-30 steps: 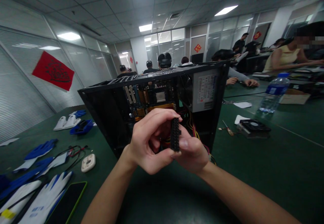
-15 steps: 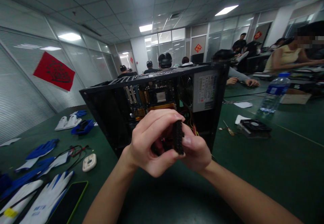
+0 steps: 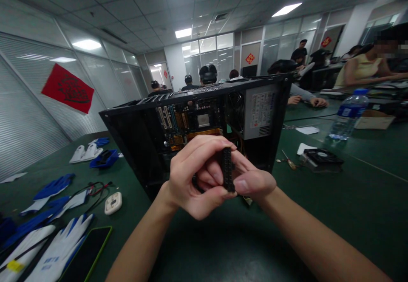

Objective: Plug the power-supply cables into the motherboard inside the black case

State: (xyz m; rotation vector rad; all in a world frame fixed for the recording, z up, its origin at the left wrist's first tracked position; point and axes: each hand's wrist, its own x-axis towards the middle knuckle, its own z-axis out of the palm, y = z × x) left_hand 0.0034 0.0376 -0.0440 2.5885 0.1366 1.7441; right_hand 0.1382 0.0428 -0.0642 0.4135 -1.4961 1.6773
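Observation:
A black, long, multi-pin power connector is held upright in front of me, its row of sockets facing me. My left hand pinches it at top and bottom between forefinger and thumb, with the other fingers curled behind. From the right, my right hand closes on the connector's side; its thumb lies along the lower edge and its other fingers are partly hidden behind. Beyond both hands stands an open computer case, with a motherboard and a power supply inside. Some wires show below the right hand.
On the left lie work gloves, a phone, a white earbud case, loose cables and a blue tray. To the right are a screwdriver, a cooling fan and a water bottle. Other people sit farther back.
My right hand has shifted slightly right and down, its thumb moving from the connector's middle to its lower edge. My left hand keeps its pinch, its inner fingers now showing more.

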